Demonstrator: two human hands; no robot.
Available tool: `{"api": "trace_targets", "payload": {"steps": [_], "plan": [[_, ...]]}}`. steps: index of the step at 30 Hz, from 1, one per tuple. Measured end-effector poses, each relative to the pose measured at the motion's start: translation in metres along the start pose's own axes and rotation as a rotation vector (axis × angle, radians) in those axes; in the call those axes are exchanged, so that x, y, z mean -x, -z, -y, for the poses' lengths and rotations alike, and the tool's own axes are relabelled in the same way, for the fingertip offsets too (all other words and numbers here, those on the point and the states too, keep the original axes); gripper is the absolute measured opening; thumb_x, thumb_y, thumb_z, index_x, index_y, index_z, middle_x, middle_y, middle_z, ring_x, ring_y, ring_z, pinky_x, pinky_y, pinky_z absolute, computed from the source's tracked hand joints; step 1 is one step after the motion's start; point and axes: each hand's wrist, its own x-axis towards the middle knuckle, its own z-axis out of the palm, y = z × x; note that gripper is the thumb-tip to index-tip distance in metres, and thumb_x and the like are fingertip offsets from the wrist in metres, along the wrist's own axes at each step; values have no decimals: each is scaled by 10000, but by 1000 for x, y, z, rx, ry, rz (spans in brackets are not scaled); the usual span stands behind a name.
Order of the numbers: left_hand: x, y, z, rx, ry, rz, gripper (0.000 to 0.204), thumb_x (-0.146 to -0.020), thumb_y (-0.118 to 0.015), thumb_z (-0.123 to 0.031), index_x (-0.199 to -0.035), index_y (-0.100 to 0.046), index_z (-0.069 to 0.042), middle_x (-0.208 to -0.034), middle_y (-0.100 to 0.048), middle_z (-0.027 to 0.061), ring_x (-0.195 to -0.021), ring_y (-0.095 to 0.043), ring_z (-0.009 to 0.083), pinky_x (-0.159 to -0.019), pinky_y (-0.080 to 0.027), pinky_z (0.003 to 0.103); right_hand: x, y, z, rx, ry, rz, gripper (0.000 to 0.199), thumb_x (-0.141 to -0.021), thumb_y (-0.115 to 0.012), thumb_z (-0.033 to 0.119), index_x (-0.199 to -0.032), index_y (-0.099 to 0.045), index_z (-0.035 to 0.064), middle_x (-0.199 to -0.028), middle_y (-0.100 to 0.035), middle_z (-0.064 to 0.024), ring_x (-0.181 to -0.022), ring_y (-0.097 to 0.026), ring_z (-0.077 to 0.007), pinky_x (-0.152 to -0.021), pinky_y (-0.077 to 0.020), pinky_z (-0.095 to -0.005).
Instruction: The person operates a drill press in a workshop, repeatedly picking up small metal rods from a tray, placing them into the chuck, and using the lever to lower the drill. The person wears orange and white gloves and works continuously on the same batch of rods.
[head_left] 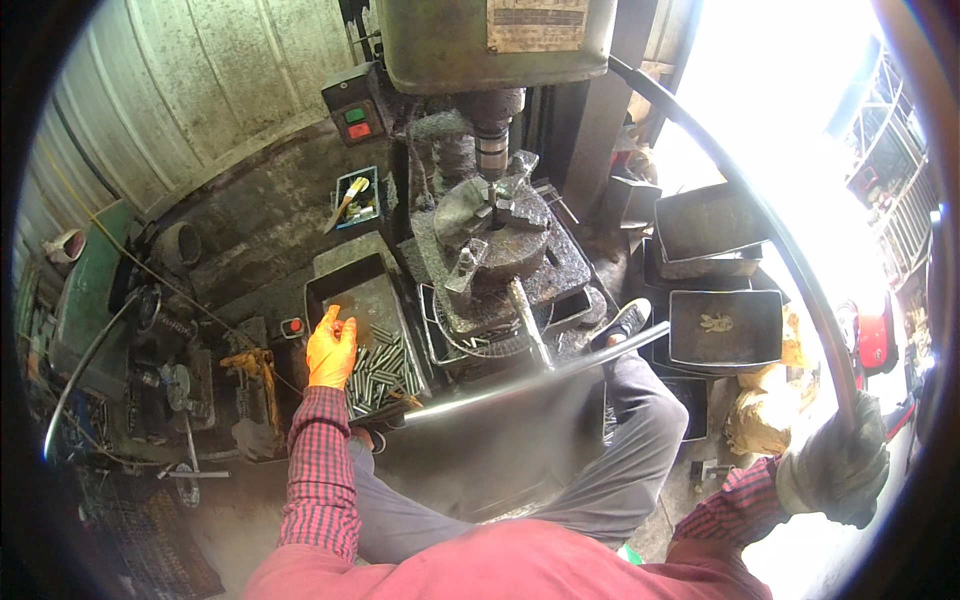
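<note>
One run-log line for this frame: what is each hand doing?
left hand: orange glove, reaching into tray of metal rods | right hand: grey glove, gripping long curved lever | drill press chuck above vise

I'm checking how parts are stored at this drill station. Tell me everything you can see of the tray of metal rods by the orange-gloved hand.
The tray is a shallow, dark, rectangular metal pan, grimy and dull. It sits level, left of the drill's chuck table. Short silvery rods lie loosely piled in its near half; the far half is mostly bare. The left hand, in an orange glove, rests at its left side, fingers reaching in over the rods.
</note>
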Motion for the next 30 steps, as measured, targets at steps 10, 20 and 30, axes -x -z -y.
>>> {"api": "trace_targets", "payload": {"steps": [10, 20, 30], "plan": [[-4, 0, 13, -53, -69, -24, 558, -989, -766, -275, -1465, -644, -10, -966, -751, 83, -891, -731, 195, -840, -567, 344, 8, 0, 2, -22, -7, -46, 259, -895, -875, 349, -746, -664, 317, -645, -652, 168, -565, -647, -87, -529, -498, -288], [-5, -3, 13, -39, -51, 0, 570, -998, -763, -279, -1479, -631, -2, -992, -748, 77, -914, -722, 189, -852, -566, 348, 21, -9, 0, -22, 59, -134, 342, -950, -806, 463, -744, -609, 274, -613, -601, 130, -511, -611, -106, -501, -466, -306], [-3, -3, 8, -15, -41, 12, 571, -999, -761, -260, -1484, -621, 8, -960, -728, 65, -884, -704, 180, -841, -558, 341, 22, 2, 13, -26, 31, -108, 354, -948, -747, 275, -701, -498, 224, -578, -539, 110, -471, -559, -112, -469, -410, -307]]}}
